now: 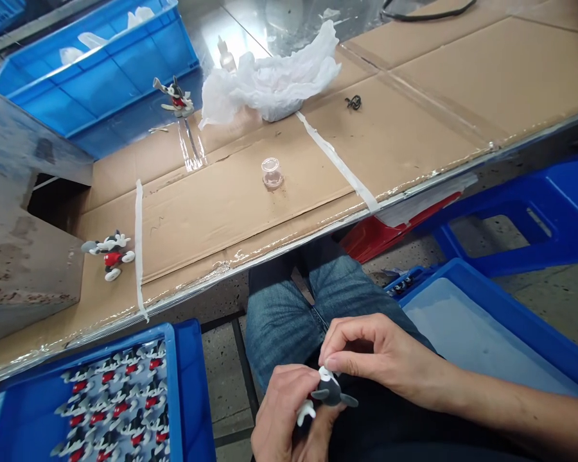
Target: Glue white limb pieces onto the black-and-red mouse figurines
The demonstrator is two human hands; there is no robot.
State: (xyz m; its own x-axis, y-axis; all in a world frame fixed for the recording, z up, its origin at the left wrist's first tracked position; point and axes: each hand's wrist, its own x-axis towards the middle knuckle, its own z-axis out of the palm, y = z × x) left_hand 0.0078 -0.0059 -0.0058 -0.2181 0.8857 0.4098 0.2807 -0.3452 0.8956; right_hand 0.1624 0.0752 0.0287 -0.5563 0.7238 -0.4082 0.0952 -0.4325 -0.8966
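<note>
Two hands on one mouse figure (330,393) rn, right over the person's jeans (284,327). Left hand (282,414) is curled round the body, holding it low, w/ a white-gloved arm sticking out by the fingers. Right hand (373,350) comes in from the side, narrow pinch, thumb and index tips on the white bit at the top of the figure. Other fingers loosely curled. Bench in front is covered w/ cardboard (414,122), strips of white tape (340,160) across it. On that: a finished-looking mouse figure w/ red shorts (110,255) lying near the left end, a clear plastic cap (272,173) mid-bench, a crumpled white plastic bag (270,77) further back, and a small dark coil (353,102) off to its right. Another figure (176,96) sits up by the blue crate (96,70) at the back left, w/ a small clear bottle (227,56) just beyond it. Low down on the left there's a blue tray (174,385) packed w/ loads of figures (110,398) in rows, and on the right a blue crate w/ a pale liner (481,327). Blue stool (525,212) past that, on the floor.
</note>
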